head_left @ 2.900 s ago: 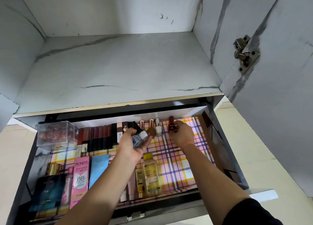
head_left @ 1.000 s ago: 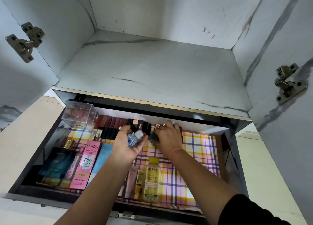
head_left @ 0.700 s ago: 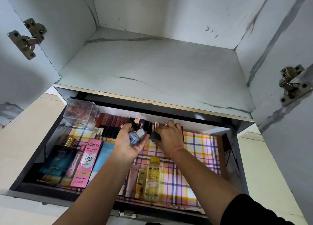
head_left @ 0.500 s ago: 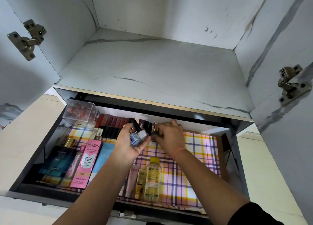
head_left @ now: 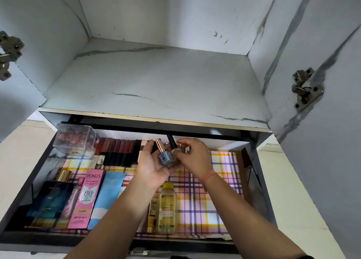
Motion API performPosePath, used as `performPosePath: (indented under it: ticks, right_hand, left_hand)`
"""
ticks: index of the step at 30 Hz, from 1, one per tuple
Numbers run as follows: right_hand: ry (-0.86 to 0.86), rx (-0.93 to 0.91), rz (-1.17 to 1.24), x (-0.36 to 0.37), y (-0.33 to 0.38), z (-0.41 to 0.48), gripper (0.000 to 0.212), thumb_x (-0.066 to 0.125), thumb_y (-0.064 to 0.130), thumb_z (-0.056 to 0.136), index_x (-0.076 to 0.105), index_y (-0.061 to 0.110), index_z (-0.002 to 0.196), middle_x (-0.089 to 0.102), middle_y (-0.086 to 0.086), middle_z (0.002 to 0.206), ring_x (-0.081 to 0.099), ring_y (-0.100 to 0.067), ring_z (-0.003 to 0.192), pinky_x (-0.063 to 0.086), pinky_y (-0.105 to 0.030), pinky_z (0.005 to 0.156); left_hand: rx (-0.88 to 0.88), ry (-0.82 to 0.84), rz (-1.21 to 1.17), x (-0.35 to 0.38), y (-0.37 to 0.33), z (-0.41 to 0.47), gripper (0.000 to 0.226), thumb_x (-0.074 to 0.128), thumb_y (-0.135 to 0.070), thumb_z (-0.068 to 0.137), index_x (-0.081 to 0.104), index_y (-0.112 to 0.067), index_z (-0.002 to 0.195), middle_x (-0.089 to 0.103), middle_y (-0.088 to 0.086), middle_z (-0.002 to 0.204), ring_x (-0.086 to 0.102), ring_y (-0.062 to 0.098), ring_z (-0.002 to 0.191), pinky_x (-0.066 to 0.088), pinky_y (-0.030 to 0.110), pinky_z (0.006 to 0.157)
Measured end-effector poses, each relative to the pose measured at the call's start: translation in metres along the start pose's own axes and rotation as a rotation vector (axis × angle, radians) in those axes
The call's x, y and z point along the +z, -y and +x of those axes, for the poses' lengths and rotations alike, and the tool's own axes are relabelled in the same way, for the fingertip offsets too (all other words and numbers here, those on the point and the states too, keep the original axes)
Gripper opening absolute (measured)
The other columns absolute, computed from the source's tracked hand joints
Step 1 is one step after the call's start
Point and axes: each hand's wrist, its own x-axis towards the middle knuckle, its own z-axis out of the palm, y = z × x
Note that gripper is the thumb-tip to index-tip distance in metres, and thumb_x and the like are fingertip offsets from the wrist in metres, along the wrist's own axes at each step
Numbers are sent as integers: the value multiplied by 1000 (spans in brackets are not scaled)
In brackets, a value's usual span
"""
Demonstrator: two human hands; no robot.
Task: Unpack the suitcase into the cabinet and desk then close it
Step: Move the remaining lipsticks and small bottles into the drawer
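An open drawer [head_left: 252, 173] lined with plaid paper sits below a bare cabinet shelf [head_left: 156, 83]. My left hand [head_left: 152, 167] hovers over the drawer's back half, palm up. It cradles a blue nail polish bottle [head_left: 166, 159] with a rose-gold cap, and other small bottles sit partly hidden behind it. My right hand [head_left: 193, 157] meets it from the right. Its thumb and fingers pinch a black-capped bottle [head_left: 172, 142] that stands up between the two hands. The suitcase is out of view.
A clear box [head_left: 76, 137] of small red items sits at the drawer's back left, beside a row of lipsticks [head_left: 117, 151]. A dark perfume box [head_left: 48, 200], Pond's carton [head_left: 86, 198], blue tube [head_left: 107, 198] and Garnier bottle [head_left: 167, 210] line the front. Door hinges [head_left: 304, 91] flank the cabinet.
My right hand has come back from the drawer's rear row to my left palm. It now pinches the black-capped bottle upright. My left hand has lifted slightly with its bottles.
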Motion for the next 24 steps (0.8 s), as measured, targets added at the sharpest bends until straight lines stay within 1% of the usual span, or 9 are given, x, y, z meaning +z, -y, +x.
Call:
performPosePath:
  ticks: [4, 7, 9, 12, 14, 17, 19, 21, 24]
  right_hand:
    - [-13, -11, 69, -4, -1, -6, 29, 74, 26, 78, 72, 21, 106, 57, 3, 98, 53, -18, 100, 43, -28, 85]
    - [32, -48, -12, -9, -4, -11, 28, 70, 34, 83, 72, 25, 109, 52, 4, 106, 38, -12, 104, 31, -17, 80]
    - [61, -70, -84, -14, -5, -11, 31, 67, 39, 84, 71, 26, 112, 52, 5, 111, 31, -11, 103, 27, -19, 79]
    - [118, -76, -125, -19, -3, -10, 37, 70, 43, 81, 70, 25, 114, 53, 3, 109, 33, -13, 101, 29, -25, 80]
    - [153, -57, -120, -19, -2, -10, 35, 72, 35, 80, 70, 21, 112, 59, -1, 106, 45, -17, 101, 38, -29, 82]
    - [120, 128, 292, -23, 1, -15, 27, 71, 12, 83, 69, 9, 110, 67, -5, 103, 60, -15, 96, 51, -26, 84]
    - [78, 312, 634, -32, -3, -18, 23, 65, 1, 85, 69, 4, 107, 69, -4, 93, 64, -7, 80, 51, -14, 69]
    - [-4, 447, 682, -41, -20, -21, 15, 63, 0, 86, 70, 9, 95, 67, 4, 77, 61, -1, 64, 46, -11, 55]
    - [-80, 644, 625, -46, -59, -23, 9, 64, 3, 86, 69, 10, 88, 65, 1, 75, 57, -11, 68, 47, -24, 60]
  left_hand:
    - [-9, 65, -27, 6, 8, 4, 67, 35, -58, 95, 53, -2, 128, 59, 27, 125, 60, 39, 110, 49, 51, 88]
    - [-5, 97, -19, 8, 12, 5, 74, 29, -63, 94, 52, -2, 130, 60, 28, 123, 63, 38, 106, 50, 48, 82]
    - [-9, 112, -18, 8, 14, 6, 78, 27, -66, 93, 49, -2, 133, 59, 28, 125, 60, 40, 111, 49, 49, 86]
    - [-19, 122, -6, 10, 16, 9, 82, 26, -70, 91, 47, -4, 135, 57, 27, 128, 56, 40, 119, 44, 51, 97]
    - [-21, 119, -3, 12, 19, 10, 83, 25, -71, 90, 48, -4, 134, 58, 26, 128, 55, 38, 120, 41, 50, 101]
    - [-27, 80, -18, 15, 22, 11, 81, 27, -69, 91, 46, -4, 135, 56, 26, 129, 54, 38, 120, 39, 50, 104]
    - [-32, 41, 0, 14, 21, 14, 76, 31, -65, 93, 43, -6, 139, 55, 25, 130, 53, 40, 119, 42, 50, 100]
    - [-24, -4, 47, 11, 20, 17, 70, 36, -60, 94, 42, -8, 140, 56, 23, 129, 54, 39, 117, 45, 49, 91]
    - [-44, -36, 83, 9, 19, 19, 63, 42, -54, 94, 45, -9, 138, 58, 21, 125, 56, 37, 113, 48, 46, 79]
